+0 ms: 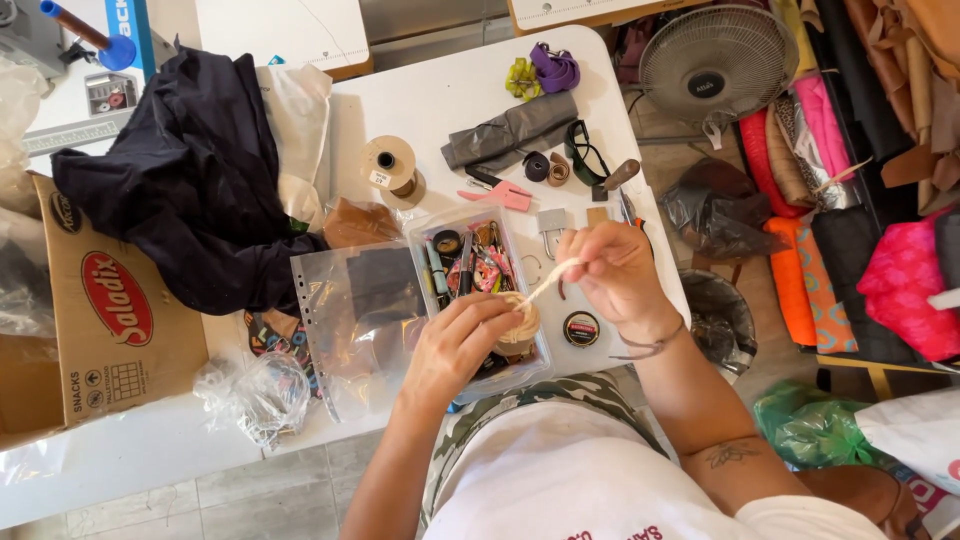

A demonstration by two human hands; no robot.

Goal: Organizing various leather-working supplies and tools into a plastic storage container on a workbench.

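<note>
The left hand (462, 338) is wrapped around a ball of cream twine (520, 322), holding it just above the near end of a clear plastic organiser box (478, 290) that sits on the white bench (440, 95). The right hand (612, 268) is pinched shut on the loose end of the twine strand (548, 284), which runs taut from the ball up to its fingertips. The box is crammed with small tools, pens and coloured bits. Touching its left side lies a clear punched plastic sleeve (360, 310) with dark pieces inside, and beyond that a heap of dark navy fabric (190, 170) spreads across the bench, partly over a cardboard box (105, 300) with a red oval label. Just right of the organiser box, near the right wrist, sits a small round black tin (581, 328). Farther back on the bench stand a spool of tan thread (388, 165), a pink cutter (505, 195), a folded grey pouch (510, 130), two small rolls of dark tape (546, 167) and a purple strap bundle (553, 68). Crumpled clear plastic (255, 390) lies at the near edge of the bench. To the right, off the bench, a floor fan (716, 62) stands beside stacked rolls of bright fabric (810, 250).
</note>
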